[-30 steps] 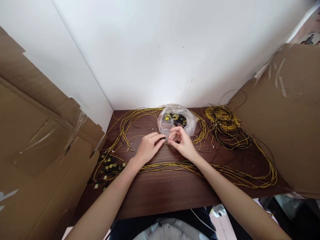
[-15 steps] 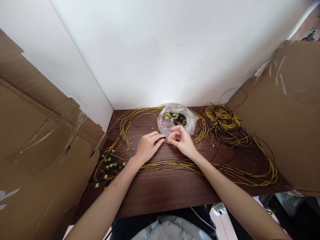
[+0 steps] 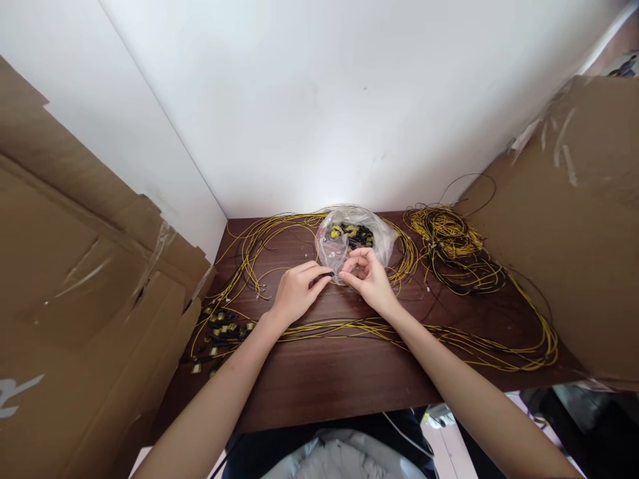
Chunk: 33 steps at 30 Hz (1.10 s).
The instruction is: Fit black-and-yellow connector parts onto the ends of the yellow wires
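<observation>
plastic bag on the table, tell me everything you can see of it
The plastic bag looks thin, translucent and whitish, crinkled and rounded in outline. Black and yellow pieces are gathered in it. It rests on the dark brown table, towards the white wall, with yellow wires curving on both sides. The right hand overlaps its near side in this view; whether they touch cannot be told.

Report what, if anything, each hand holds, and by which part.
Left hand: a small black piece, pinched behind its exposed end. Right hand: too small to tell whether it holds anything.
</observation>
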{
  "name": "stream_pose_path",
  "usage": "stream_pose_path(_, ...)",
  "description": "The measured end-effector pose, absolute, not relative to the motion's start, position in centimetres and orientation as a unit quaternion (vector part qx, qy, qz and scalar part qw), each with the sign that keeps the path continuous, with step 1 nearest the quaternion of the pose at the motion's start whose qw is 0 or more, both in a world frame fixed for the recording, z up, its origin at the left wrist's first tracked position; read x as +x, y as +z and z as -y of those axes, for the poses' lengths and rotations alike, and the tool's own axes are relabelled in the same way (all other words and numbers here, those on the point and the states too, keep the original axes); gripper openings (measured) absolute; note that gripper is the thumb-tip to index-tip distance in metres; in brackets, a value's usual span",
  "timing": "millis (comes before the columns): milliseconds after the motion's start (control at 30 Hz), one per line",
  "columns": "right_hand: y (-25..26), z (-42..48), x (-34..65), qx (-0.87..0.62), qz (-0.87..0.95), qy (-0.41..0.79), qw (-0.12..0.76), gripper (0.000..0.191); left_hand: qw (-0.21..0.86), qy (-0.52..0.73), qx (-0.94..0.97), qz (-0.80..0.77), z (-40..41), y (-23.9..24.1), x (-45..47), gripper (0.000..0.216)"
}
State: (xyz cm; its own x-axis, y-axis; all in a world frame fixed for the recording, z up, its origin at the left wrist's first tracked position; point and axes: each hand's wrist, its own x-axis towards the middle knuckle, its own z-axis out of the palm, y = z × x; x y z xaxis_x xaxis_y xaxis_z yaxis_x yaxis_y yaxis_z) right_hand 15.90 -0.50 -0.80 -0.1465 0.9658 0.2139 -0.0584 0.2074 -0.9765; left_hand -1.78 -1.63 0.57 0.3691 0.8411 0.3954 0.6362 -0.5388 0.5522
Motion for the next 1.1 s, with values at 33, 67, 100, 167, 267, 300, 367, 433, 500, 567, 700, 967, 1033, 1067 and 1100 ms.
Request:
stream_pose_path(33, -0.83, 0.47, 16.01, -0.397, 0.577, 0.492, 0.518, 0.04, 0.159, 0.332, 0.812, -0.453, 1.61, 0.53, -1.78, 0.02)
stream_pose_path(67, -0.88, 0.45, 16.11, -0.401, 0.58, 0.49, 0.513, 0.039, 0.162, 0.334, 0.812, -0.451, 1.59, 0.48, -1.78, 0.02)
stream_pose_path(100, -0.92, 0.45, 16.21, -0.404, 0.585, 0.485, 0.509, 0.038, 0.165, 0.336, 0.811, -0.449, 1.57, 0.43, -1.78, 0.02)
stream_pose_path(167, -0.96, 0.49, 16.39, -0.41, 0.597, 0.476, 0.499, 0.036, 0.169, 0.34, 0.809, -0.449, 1.55, 0.36, -1.76, 0.02)
stream_pose_path(267, -0.88, 0.57, 16.6, -0.415, 0.612, 0.468, 0.485, 0.032, 0.172, 0.345, 0.804, -0.453, 1.55, 0.35, -1.75, 0.02)
stream_pose_path(300, -0.83, 0.58, 16.65, -0.414, 0.615, 0.467, 0.482, 0.031, 0.172, 0.346, 0.802, -0.456, 1.56, 0.36, -1.76, 0.02)
stream_pose_path(367, -0.72, 0.59, 16.71, -0.403, 0.624, 0.47, 0.477, 0.031, 0.172, 0.346, 0.8, -0.459, 1.55, 0.37, -1.79, 0.02)
stream_pose_path(433, -0.67, 0.58, 16.74, -0.386, 0.634, 0.475, 0.473, 0.034, 0.17, 0.346, 0.8, -0.46, 1.54, 0.34, -1.81, 0.019)
stream_pose_path(500, -0.69, 0.58, 16.76, -0.375, 0.642, 0.478, 0.468, 0.038, 0.166, 0.347, 0.801, -0.459, 1.5, 0.29, -1.8, 0.019)
stream_pose_path(567, -0.75, 0.6, 16.76, -0.372, 0.646, 0.477, 0.466, 0.038, 0.163, 0.349, 0.801, -0.458, 1.48, 0.26, -1.76, 0.019)
stream_pose_path(700, -0.86, 0.67, 16.75, -0.374, 0.64, 0.473, 0.476, 0.036, 0.161, 0.35, 0.809, -0.443, 1.48, 0.33, -1.67, 0.019)
stream_pose_path(967, -0.87, 0.86, 16.38, -0.37, 0.649, 0.462, 0.477, 0.034, 0.118, 0.329, 0.841, -0.413, 1.56, 0.29, -1.67, 0.02)
stream_pose_path(1033, -0.72, 1.01, 16.3, -0.372, 0.662, 0.447, 0.473, 0.032, 0.114, 0.327, 0.843, -0.412, 1.6, 0.28, -1.65, 0.02)
stream_pose_path(1067, -0.62, 1.1, 16.3, -0.373, 0.67, 0.437, 0.471, 0.032, 0.116, 0.329, 0.84, -0.415, 1.62, 0.28, -1.64, 0.02)
stream_pose_path(1100, -0.5, 1.2, 16.32, -0.373, 0.678, 0.427, 0.468, 0.033, 0.121, 0.334, 0.835, -0.42, 1.63, 0.29, -1.63, 0.02)
